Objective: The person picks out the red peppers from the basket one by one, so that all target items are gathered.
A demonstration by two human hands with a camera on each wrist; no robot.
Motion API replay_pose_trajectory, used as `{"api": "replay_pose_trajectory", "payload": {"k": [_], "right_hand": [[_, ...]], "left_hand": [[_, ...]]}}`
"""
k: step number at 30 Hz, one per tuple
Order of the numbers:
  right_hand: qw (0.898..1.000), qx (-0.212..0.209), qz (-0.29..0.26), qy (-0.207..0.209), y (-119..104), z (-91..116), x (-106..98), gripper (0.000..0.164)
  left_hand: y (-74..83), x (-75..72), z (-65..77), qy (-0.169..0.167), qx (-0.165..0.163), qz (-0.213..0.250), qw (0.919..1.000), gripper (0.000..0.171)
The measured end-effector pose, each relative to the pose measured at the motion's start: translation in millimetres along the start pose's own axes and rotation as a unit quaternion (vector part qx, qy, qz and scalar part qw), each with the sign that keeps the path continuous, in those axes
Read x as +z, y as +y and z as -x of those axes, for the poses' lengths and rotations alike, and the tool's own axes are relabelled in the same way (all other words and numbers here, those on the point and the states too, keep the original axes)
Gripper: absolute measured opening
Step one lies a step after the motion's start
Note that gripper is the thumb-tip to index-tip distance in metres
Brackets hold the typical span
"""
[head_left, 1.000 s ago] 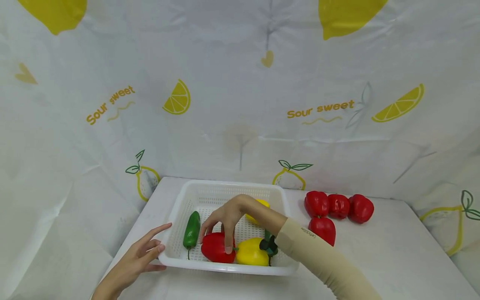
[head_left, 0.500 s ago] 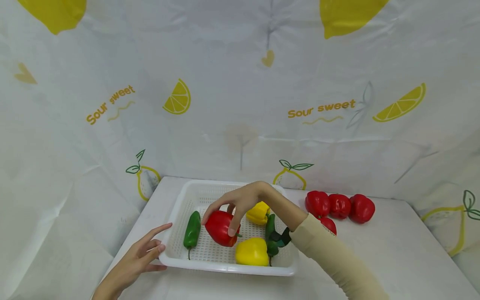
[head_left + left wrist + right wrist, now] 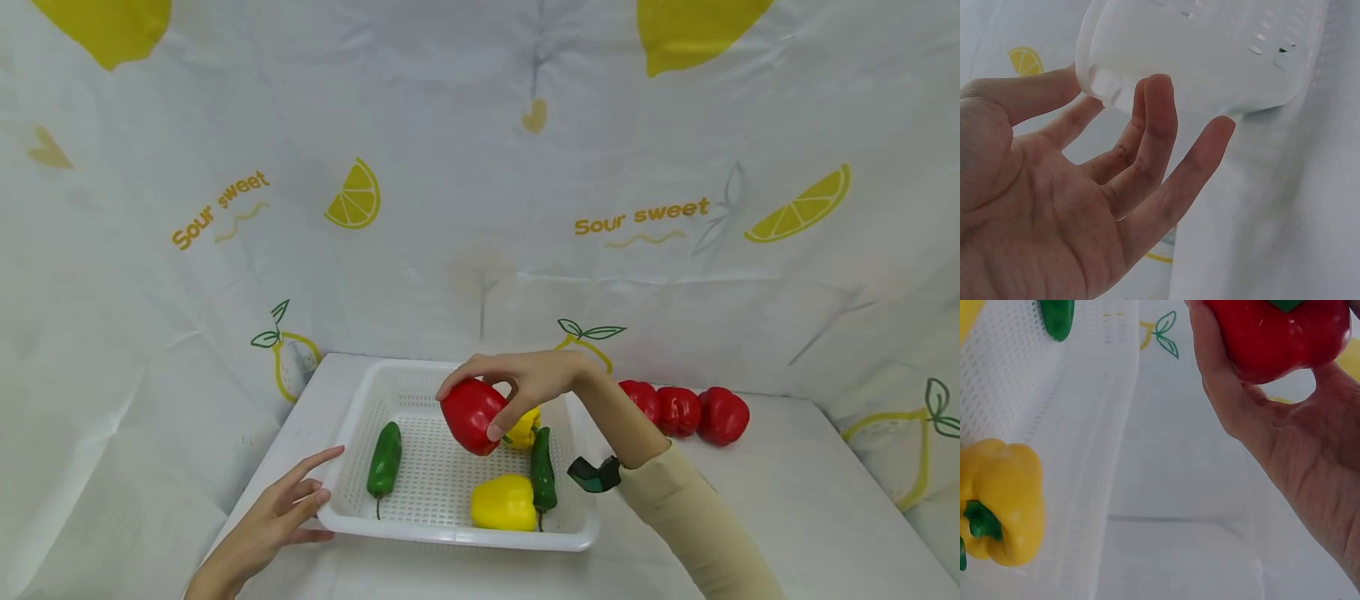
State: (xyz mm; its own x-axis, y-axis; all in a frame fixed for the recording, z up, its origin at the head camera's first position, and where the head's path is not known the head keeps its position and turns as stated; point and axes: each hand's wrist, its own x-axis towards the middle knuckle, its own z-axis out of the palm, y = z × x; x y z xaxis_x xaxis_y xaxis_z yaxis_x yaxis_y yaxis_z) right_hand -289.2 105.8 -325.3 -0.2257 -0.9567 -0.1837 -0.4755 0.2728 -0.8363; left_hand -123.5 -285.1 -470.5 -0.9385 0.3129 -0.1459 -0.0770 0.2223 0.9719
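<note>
My right hand [image 3: 536, 379] grips a red bell pepper [image 3: 471, 417] between thumb and fingers, lifted above a white perforated basket [image 3: 450, 537]. In the right wrist view the pepper's green stem end shows at the top edge. My left hand [image 3: 277, 512] touches the basket's near left corner with loosely bent fingers; in the left wrist view its palm and several fingertips beside the rim show. Inside the basket lie a green chili pepper [image 3: 385, 462] at the left, another green chili [image 3: 543, 471] at the right, a yellow bell pepper [image 3: 504, 502] and a second yellow pepper [image 3: 525, 429], partly hidden.
Several red bell peppers [image 3: 678, 411] sit on the white table [image 3: 780, 492] right of the basket, some hidden by the right arm. A dark strap piece [image 3: 594, 475] sticks out at the right wrist. A lemon-printed sheet [image 3: 480, 208] hangs behind.
My right hand has lifted the red bell pepper from the basket's floor, moving it up and to the right. The left hand and the basket have stayed put.
</note>
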Motion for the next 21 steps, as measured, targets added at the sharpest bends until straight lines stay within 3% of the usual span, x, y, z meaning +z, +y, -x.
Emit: {"api": "replay_pose_trajectory", "payload": {"k": [11,21], "right_hand": [[0.996,0.004,-0.024,0.084,9,46,7,0.074],[0.984,0.01,-0.025,0.174,17,92,16,0.08]], "left_hand": [[-1.2,-2.2,-0.7,-0.01,0.015,-0.002,0.9998,0.061],[-1.6,-2.0,-1.1,-0.008,0.008,-0.004,0.9999,0.061]]}}
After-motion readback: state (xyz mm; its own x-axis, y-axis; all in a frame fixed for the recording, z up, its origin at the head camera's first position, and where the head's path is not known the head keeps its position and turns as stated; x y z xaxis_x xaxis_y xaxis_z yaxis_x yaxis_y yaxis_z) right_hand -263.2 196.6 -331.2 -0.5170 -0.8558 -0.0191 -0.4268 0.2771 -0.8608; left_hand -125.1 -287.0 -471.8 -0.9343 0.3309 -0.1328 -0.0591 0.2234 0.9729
